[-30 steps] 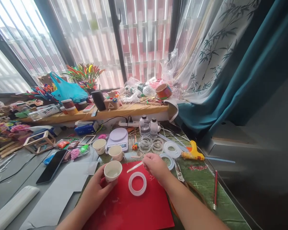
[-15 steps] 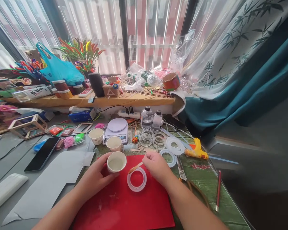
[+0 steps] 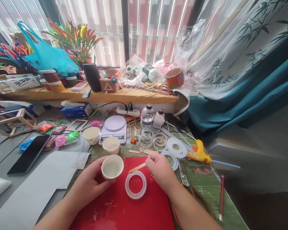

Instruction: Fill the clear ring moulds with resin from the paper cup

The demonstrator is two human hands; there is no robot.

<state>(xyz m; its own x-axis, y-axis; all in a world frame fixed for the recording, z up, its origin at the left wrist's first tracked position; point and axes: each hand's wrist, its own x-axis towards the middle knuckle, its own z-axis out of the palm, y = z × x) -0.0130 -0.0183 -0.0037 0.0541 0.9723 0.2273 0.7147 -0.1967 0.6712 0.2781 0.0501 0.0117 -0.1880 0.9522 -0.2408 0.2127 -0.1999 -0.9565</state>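
My left hand [image 3: 93, 182] is wrapped round a paper cup [image 3: 112, 176] with some clear liquid in its bottom, tilted slightly towards me. Between the fingertips of my right hand [image 3: 159, 169] is a wooden craft stick [image 3: 137, 168], its free end pointing left, just above the far rim of a ring-shaped silicone mold [image 3: 127, 187]. I cannot tell whether the stick touches the mold. The mold lies on a red mat [image 3: 110, 210], to the right of the held cup. Two more paper cups, one nearer [image 3: 111, 145] and one farther left [image 3: 91, 135], stand behind.
A kitchen scale [image 3: 114, 127], two bottles [image 3: 147, 115] and several clear rings [image 3: 146, 138] stand or lie beyond the mat. To the right are white ring molds [image 3: 176, 147], scissors [image 3: 183, 174], a yellow glue gun [image 3: 199, 152] and a brush [image 3: 221, 198]. A phone [image 3: 28, 155] lies left.
The view has shifted slightly. The stick has swung a little flatter over the mold's far edge, while my left hand keeps hold of the cup.
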